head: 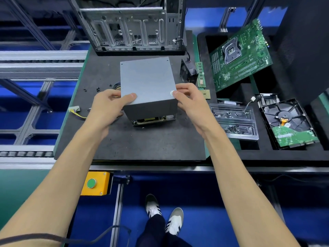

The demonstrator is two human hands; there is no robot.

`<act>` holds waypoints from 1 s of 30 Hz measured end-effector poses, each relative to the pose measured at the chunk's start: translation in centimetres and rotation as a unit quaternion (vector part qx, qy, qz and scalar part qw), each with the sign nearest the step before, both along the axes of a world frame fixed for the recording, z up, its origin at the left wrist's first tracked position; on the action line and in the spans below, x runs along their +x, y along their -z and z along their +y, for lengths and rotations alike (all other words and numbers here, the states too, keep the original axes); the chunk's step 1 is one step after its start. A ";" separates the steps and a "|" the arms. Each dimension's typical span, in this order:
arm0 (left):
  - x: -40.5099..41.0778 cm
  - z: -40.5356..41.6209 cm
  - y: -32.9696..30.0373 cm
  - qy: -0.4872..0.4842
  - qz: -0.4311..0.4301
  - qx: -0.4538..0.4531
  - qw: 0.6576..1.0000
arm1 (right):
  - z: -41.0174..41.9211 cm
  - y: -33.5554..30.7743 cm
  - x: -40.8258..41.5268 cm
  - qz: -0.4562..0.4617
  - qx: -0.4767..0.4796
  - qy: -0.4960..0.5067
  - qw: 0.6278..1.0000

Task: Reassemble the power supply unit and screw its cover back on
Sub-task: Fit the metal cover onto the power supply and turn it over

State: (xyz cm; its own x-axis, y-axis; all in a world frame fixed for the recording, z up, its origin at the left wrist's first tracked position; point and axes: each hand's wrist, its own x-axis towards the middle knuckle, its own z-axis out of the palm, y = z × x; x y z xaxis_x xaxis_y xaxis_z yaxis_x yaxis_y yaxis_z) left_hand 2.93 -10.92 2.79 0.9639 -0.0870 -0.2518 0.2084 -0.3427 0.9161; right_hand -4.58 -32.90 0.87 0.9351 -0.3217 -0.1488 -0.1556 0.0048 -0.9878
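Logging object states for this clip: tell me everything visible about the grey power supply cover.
The power supply cover is a plain grey sheet-metal shell with a flat top, a darker front wall, small screw holes near its far corners and a round sticker at the near right corner. It sits over the unit's base, not fully down: internals show beneath its front edge. The left hand and right hand grip its near corners.

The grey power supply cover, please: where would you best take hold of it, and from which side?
Probably as the hands do now: left hand and right hand on the opposite near corners of the cover, thumbs on top. Its flat side walls suit gripping, and its near edge sits raised above the base, not yet seated.
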 end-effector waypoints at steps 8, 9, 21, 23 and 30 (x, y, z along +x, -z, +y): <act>-0.7 -0.3 -0.2 -0.016 -0.001 -0.013 1.000 | -0.1 0.0 0.1 0.025 0.024 0.012 0.999; -0.7 -0.3 -0.2 -0.014 0.003 -0.027 1.000 | -0.1 -0.1 0.1 0.029 0.020 0.013 0.999; -0.7 0.0 -0.9 0.000 0.014 -0.093 0.996 | 0.5 -1.4 0.0 0.018 0.033 0.020 0.999; -0.6 -0.2 -1.0 -0.007 0.016 -0.104 0.994 | 0.5 -1.5 0.0 0.015 0.023 0.024 0.999; -0.4 -1.4 -1.1 -0.018 0.062 -0.241 0.968 | 0.7 -1.7 0.4 0.014 0.017 0.038 0.999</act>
State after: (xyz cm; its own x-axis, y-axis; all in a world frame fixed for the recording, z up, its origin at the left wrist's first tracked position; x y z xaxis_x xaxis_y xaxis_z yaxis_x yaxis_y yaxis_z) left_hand 2.53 -12.35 3.86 0.9335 -0.1896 -0.3044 0.3308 0.1275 0.9351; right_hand -4.16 -32.21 2.60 0.9038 -0.3857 -0.1855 -0.1803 0.0501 -0.9823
